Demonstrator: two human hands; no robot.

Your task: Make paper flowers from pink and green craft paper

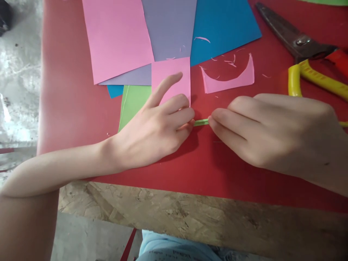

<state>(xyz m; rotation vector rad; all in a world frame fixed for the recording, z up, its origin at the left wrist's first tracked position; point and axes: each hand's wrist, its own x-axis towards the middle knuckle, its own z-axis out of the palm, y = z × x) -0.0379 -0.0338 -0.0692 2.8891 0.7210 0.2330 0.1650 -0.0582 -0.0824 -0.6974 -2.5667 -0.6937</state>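
Observation:
Between my two hands a narrow folded strip of green paper (201,122) spans a short gap just over the red surface. My left hand (165,123) pinches its left end, with the index finger stretched out over a small pink paper piece (171,69). The strip's right end is pinched between the thumb and fingers of my right hand (272,127). Most of the strip is hidden by the fingers. Partly under my left hand lies a green paper sheet (133,103). A pink offcut with a curved edge (231,81) lies beyond my right fingertips.
Large pink (119,36), purple (171,25) and blue (223,29) sheets overlap at the back. Scissors with yellow and red handles (301,43) lie at the right. Thin pink scraps (231,62) are scattered about. The wooden board edge (163,206) runs along the front.

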